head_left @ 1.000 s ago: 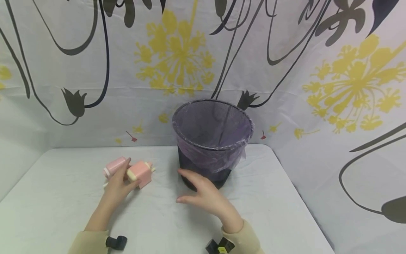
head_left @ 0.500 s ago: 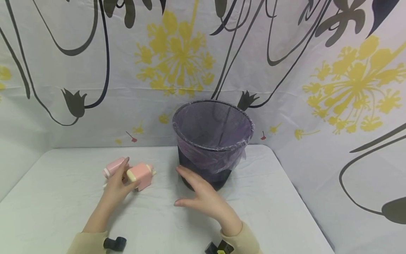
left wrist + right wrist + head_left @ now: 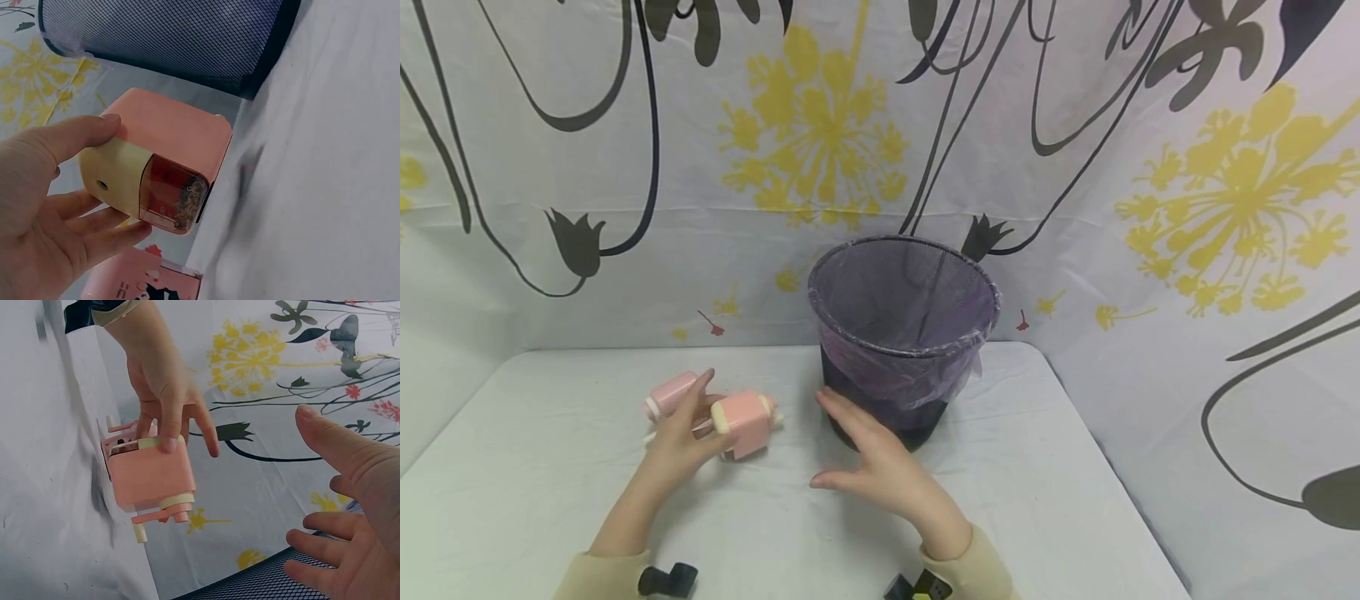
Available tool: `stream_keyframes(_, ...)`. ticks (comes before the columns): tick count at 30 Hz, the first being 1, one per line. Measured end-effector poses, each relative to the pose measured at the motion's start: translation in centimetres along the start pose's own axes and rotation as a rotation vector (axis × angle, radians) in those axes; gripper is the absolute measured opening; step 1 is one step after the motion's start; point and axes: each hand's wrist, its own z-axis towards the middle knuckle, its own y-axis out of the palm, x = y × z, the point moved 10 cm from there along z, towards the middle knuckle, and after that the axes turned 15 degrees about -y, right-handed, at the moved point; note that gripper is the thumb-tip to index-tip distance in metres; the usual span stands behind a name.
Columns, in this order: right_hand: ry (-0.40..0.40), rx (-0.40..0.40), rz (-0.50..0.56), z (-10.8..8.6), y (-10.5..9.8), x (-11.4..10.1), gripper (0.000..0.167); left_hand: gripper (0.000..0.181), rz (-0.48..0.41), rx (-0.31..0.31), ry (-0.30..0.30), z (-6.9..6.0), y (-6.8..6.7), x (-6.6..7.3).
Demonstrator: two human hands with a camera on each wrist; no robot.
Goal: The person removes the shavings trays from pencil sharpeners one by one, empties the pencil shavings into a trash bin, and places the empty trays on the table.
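Note:
My left hand (image 3: 676, 446) pinches a pink and cream crank pencil sharpener (image 3: 747, 423) between thumb and fingers. Its clear drawer (image 3: 181, 200), holding dark shavings, shows in the left wrist view. A crank handle (image 3: 153, 515) sticks out at the far end. The sharpener seems slightly raised and tilted over the white table. Behind the left hand sits a second pink sharpener (image 3: 672, 394) with a printed picture (image 3: 159, 290), partly hidden. My right hand (image 3: 883, 458) holds nothing; its thumb and fingers are spread in front of the mesh bin.
A dark mesh waste bin (image 3: 880, 396), lined with a thin purple bag (image 3: 917, 375), stands upright at the back of the table (image 3: 1037, 500). Its open mouth faces up. A patterned cloth (image 3: 700, 167) hangs behind the table and along the right side.
My left hand has shifted the held sharpener a little to the right, away from the second sharpener. The right hand has hardly moved, and the bin stays in place.

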Motion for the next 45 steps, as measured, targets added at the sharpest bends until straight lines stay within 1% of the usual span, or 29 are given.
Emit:
stream_keyframes(7,0.000,0.003,-0.020,-0.1,-0.1,-0.1,0.097,0.096,-0.028,-0.041,0.049,-0.8,0.3,2.0)
stream_keyframes(13,-0.009,0.006,-0.026,-0.1,-0.4,-0.6,0.097,0.099,-0.051,-0.079,0.063,-1.5,0.5,3.6)
stream_keyframes(18,-0.031,0.013,-0.015,0.0,-0.7,-1.3,0.096,0.100,-0.044,-0.082,0.106,-2.1,0.7,4.9)
stream_keyframes(22,-0.054,0.020,-0.019,0.0,-0.9,-1.9,0.095,0.102,-0.021,-0.078,0.136,-2.6,0.7,5.7)
stream_keyframes(26,-0.075,0.022,-0.026,0.0,-1.1,-2.4,0.094,0.104,-0.005,-0.075,0.177,-3.3,0.9,6.7)
stream_keyframes(33,-0.093,0.011,-0.049,0.0,-1.1,-2.7,0.091,0.106,-0.021,-0.092,0.258,-4.5,1.2,8.5)
stream_keyframes(36,-0.082,0.001,-0.044,0.0,-1.0,-2.6,0.091,0.107,-0.011,-0.094,0.302,-5.0,1.3,9.2)
stream_keyframes(40,-0.056,-0.012,-0.043,-0.1,-0.9,-2.4,0.090,0.108,-0.020,-0.099,0.354,-5.7,1.5,10.1)
stream_keyframes(45,-0.033,-0.015,-0.038,-0.2,-1.0,-2.2,0.089,0.107,-0.025,-0.104,0.400,-6.4,1.8,11.0)
